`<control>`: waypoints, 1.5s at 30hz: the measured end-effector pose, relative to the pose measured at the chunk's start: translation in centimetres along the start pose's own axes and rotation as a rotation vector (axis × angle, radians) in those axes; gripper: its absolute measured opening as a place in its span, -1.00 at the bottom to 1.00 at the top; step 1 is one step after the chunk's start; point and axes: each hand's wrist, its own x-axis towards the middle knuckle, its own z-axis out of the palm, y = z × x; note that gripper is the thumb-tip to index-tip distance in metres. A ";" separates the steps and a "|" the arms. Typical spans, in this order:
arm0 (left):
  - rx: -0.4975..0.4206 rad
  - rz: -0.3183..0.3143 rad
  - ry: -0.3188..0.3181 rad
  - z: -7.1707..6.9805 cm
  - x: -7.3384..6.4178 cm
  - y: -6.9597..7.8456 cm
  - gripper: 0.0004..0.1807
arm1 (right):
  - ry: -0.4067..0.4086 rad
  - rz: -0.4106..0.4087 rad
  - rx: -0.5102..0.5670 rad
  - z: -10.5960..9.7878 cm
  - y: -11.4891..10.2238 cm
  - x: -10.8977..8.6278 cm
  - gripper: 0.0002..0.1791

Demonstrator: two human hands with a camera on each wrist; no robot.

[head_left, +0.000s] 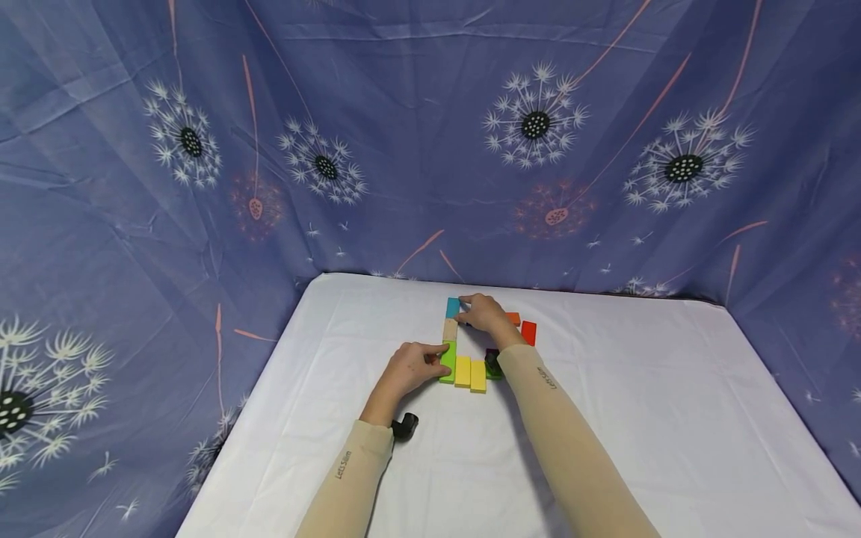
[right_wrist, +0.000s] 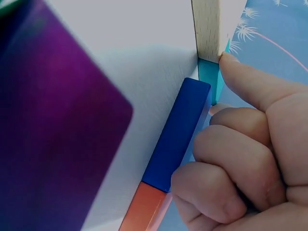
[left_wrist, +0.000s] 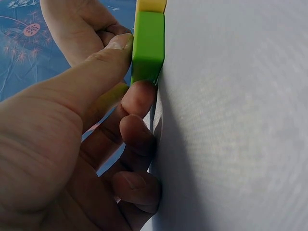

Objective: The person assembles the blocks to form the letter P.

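Observation:
My left hand (head_left: 412, 366) pinches a bright green block (head_left: 448, 363) between thumb and index finger at the near end of a row of blocks. In line beyond it lie a plain wooden block (head_left: 450, 329) and a light blue block (head_left: 453, 307). My right hand (head_left: 487, 315) holds the light blue block at the far end. In the right wrist view, its thumb is at the seam with the wooden block and the index fingertip at the other end. The remaining right fingers curl beside a dark blue block (right_wrist: 178, 134).
Two yellow blocks (head_left: 478, 376) adjoin the green one, with a dark green block (head_left: 495, 376) to their right. A red block (head_left: 528, 333) and an orange block (head_left: 513, 318) lie past the right wrist. A purple block (right_wrist: 62, 134) looms close in the right wrist view. White cloth (head_left: 639, 403) covers the table.

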 end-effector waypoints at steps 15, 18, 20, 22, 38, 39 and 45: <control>0.006 -0.014 -0.011 0.0 0.1 0.0 -0.40 | 0.085 -0.111 0.099 -1.4 0.0 -2.2 -0.28; 0.003 -0.015 -0.014 0.0 0.1 0.0 -0.39 | 0.120 -0.140 0.126 -1.8 0.5 -3.4 -0.28; 0.004 -0.015 -0.016 0.0 0.2 0.1 -0.39 | 0.133 -0.145 0.142 -2.0 0.8 -4.3 -0.25; 0.009 -0.015 -0.021 0.1 0.2 0.1 -0.39 | 0.144 -0.137 0.149 -2.0 1.1 -5.3 -0.22; 0.020 -0.019 -0.002 0.1 0.3 -0.2 -0.40 | 0.110 -0.120 0.311 0.2 2.1 -12.1 -0.18; 0.021 -0.018 -0.002 0.1 0.3 -0.2 -0.40 | 0.110 -0.116 0.308 0.5 2.1 -12.3 -0.17; 0.021 -0.019 0.002 0.2 0.3 -0.2 -0.41 | 0.109 -0.102 0.280 2.1 2.8 -12.8 -0.16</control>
